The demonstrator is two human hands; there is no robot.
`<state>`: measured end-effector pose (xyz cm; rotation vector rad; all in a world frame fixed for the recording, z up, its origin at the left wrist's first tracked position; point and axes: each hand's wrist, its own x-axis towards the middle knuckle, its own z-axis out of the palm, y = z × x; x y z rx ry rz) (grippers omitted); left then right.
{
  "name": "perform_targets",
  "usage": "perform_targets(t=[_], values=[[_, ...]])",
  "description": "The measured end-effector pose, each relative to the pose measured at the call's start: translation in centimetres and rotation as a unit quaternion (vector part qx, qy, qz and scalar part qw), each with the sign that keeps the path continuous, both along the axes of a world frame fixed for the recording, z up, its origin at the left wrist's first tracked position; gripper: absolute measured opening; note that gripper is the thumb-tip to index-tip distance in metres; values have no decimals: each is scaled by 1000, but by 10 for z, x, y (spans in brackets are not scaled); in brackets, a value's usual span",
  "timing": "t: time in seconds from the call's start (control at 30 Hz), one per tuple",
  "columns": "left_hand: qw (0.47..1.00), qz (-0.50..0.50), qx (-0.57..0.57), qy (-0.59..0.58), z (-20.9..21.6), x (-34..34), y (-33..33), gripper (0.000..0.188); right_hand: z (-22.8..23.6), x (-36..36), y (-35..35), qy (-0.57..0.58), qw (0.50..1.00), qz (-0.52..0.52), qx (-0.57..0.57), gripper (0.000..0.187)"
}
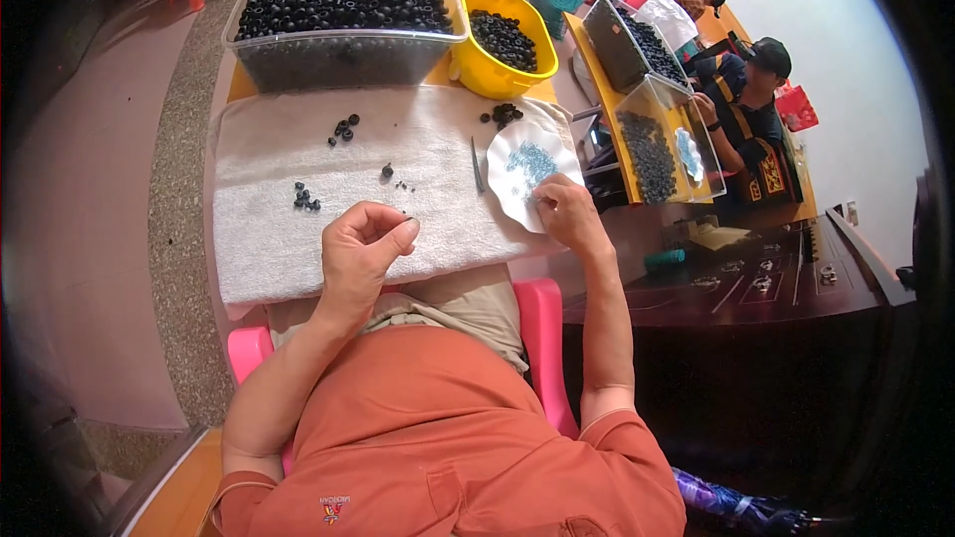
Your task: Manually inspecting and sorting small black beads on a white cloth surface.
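Note:
My left hand [366,251] is closed in a pinch above the near edge of the white towel [259,268]. A tiny dark bit shows at its fingertips, too small to name. Over on the right, my right hand [571,213] has its fingertips pressed together at the near side of a white wavy-rimmed plate [502,182]. Small light-blue pieces [532,161] lie in that plate; whatever these fingers pinch is hidden. Slim dark tweezers [477,164] rest left of the plate. Small black ring-shaped parts [306,199] sit in loose groups on the towel, with one part [387,171] apart near the middle.
Behind the towel stand a clear bin [343,50] heaped with black ring-shaped parts and a yellow basket [507,88] of similar parts. At the right, a person [741,104] works beside another table with clear bins [696,179]. A dark carved table [736,278] is nearer.

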<state>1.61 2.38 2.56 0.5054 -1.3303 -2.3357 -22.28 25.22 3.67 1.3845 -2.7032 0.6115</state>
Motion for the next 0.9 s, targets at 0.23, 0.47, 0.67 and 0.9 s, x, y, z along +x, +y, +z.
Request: perform_targets(t=[0.23,0.47,0.67,0.9], values=[[1000,-1,-3,0,3,0,0,8,8,7,-3,37,999,-1,15,12],[1000,1,-6,-1,2,0,0,8,9,7,-13,33,999,23,36,12],[1000,3,2,0,2,0,0,9,7,5,-16,43,996,22,69,9],[1000,2,0,1,2,0,0,8,6,4,-21,26,998,42,29,8]])
